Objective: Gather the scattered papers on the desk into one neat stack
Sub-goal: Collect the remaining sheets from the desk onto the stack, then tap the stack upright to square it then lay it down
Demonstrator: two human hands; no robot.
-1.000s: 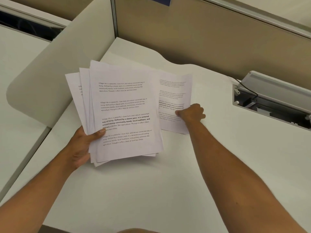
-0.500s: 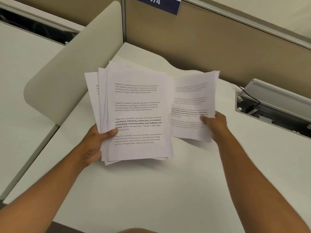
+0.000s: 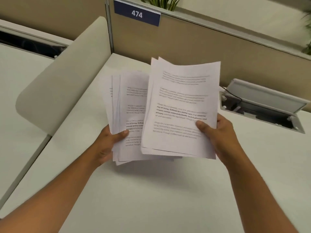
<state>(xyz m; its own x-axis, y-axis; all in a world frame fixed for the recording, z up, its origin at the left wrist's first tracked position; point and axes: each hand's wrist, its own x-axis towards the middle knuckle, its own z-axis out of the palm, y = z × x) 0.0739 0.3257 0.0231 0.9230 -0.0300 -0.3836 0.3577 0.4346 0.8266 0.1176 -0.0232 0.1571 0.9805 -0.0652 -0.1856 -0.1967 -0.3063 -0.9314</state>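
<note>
My left hand (image 3: pixel 107 145) grips a fanned bundle of printed white papers (image 3: pixel 129 115) by its lower left edge, held above the white desk (image 3: pixel 151 190). A second, smaller set of printed sheets (image 3: pixel 181 108) is pinched at its right edge by my right hand (image 3: pixel 217 133), thumb on top. These sheets overlap the right side of the bundle and lie in front of it, tilted a little to the right. No loose paper shows on the visible desk surface.
A beige partition (image 3: pixel 210 47) with a blue "474" sign (image 3: pixel 137 14) stands behind the desk. A rounded cream divider (image 3: pixel 67 78) rises on the left. An open cable tray (image 3: pixel 262 106) with a raised lid sits in the desk at the right.
My right hand has lifted the sheets off the desk and carried them left, over the right side of the bundle. The bundle has risen slightly. The camera has tilted up.
</note>
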